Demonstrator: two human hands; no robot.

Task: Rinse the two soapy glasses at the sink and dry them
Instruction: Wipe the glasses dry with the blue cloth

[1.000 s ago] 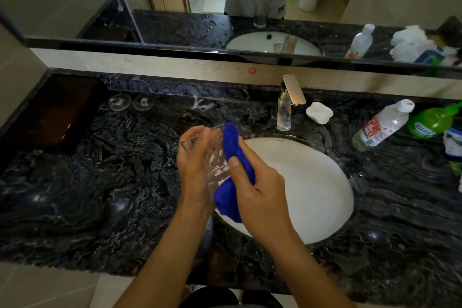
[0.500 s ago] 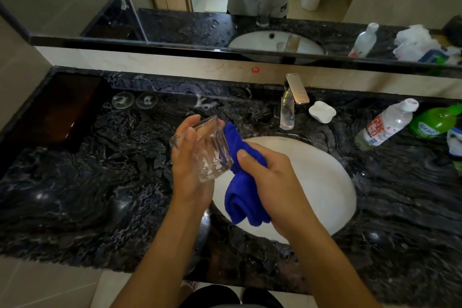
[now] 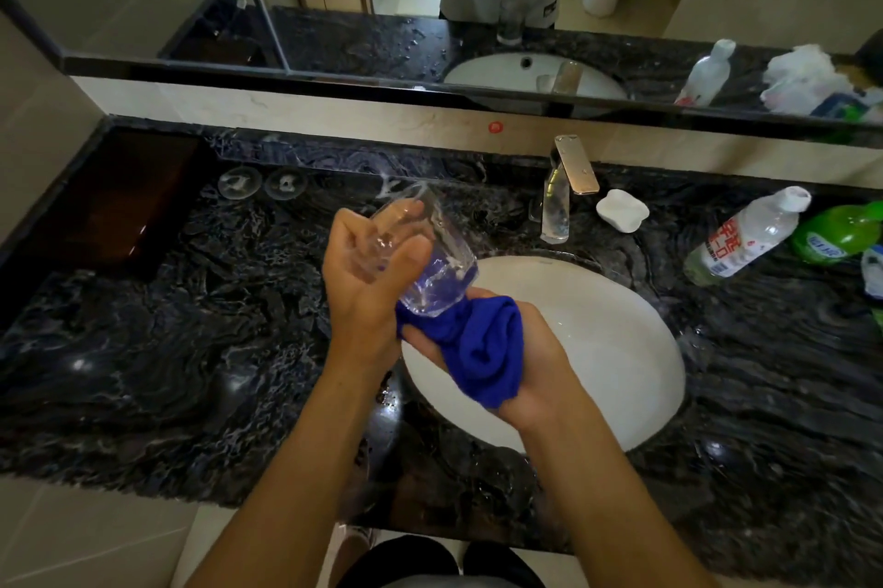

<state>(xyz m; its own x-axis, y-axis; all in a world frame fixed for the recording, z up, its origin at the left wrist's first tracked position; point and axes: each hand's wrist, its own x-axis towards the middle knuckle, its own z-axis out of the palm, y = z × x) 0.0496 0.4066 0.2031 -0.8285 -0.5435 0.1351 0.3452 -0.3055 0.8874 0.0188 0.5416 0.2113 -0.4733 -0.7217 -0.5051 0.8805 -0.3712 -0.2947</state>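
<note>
My left hand [image 3: 368,281] grips a clear glass [image 3: 430,253] above the left rim of the white sink [image 3: 597,348]. The glass is tilted, its base up and away from me and its mouth down to the right. My right hand [image 3: 540,372], palm up, holds a bunched blue cloth [image 3: 482,348] against that mouth, and blue shows through the lower glass wall. A second glass [image 3: 509,26] appears only as a mirror reflection at the counter's near edge; on the counter itself my left arm hides that spot.
A chrome faucet [image 3: 556,200] stands behind the basin, beside a white soap dish [image 3: 621,210]. A plastic bottle [image 3: 745,238] and a green bottle [image 3: 836,234] lie at the right. Two round clear discs [image 3: 260,184] sit back left on the wet black marble counter [image 3: 167,348].
My left hand has turned the glass over, so its mouth now points down right. My right hand rolled palm up and moved the cloth from the glass's side to its mouth.
</note>
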